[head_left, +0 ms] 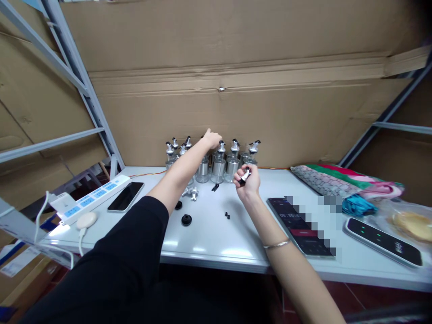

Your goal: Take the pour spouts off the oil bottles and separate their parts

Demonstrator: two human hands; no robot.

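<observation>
Head view: right hand (252, 183) is curled round a pour spout (246, 176), probably so it won't slip, bottles (218, 169) bunched beyond that grip, maybe for elbow room, left hand (212, 139) by their tops, can't tell if gripping.

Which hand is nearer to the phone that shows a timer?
Right. The right hand, holding a spout, is left of the phone; the left hand is farther back, by the bottles.

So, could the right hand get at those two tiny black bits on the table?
Probably yes: nothing visible lies between the right hand and the tiny black bits. It is holding a silver-and-black spout, though, which could get in the way.
</observation>
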